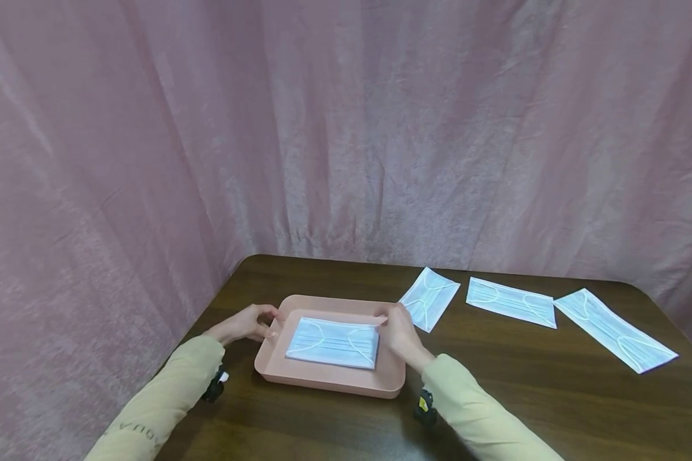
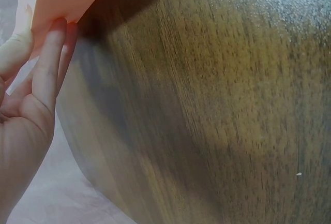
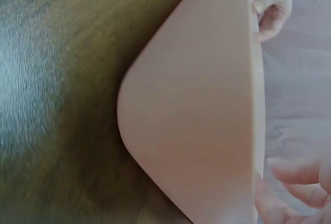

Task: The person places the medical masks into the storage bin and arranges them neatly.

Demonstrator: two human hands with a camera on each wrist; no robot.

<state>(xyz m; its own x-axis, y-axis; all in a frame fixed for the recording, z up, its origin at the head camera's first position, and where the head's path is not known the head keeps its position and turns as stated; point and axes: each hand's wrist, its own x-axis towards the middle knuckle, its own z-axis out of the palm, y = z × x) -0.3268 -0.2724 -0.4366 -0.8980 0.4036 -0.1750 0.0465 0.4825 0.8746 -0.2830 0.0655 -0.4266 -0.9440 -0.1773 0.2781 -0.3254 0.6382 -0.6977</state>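
A pale pink tray (image 1: pixel 346 388) rests on the table, with light blue pleated face masks (image 1: pixel 331 346) lying flat in it, white ear loops on top; their front edge looks thick, like a stack. My left hand (image 1: pixel 252 322) holds the tray's left end. In the left wrist view its thumb is at the rim and its fingers (image 2: pixel 49 58) touch the outer wall. Over the tray's right end, my right hand (image 1: pixel 400 331) has its fingertips at the masks' far right corner. The right wrist view shows its bent fingers (image 3: pixel 300 172) parted beyond the rim, the masks hidden.
Three more face masks lie on the table right of the tray: one tilted (image 1: pixel 429 298) just behind the right hand, one in the middle (image 1: pixel 510 302), one at the far right (image 1: pixel 614 331). A pink curtain (image 1: pixel 346 128) hangs behind the dark wooden table (image 1: pixel 525 390).
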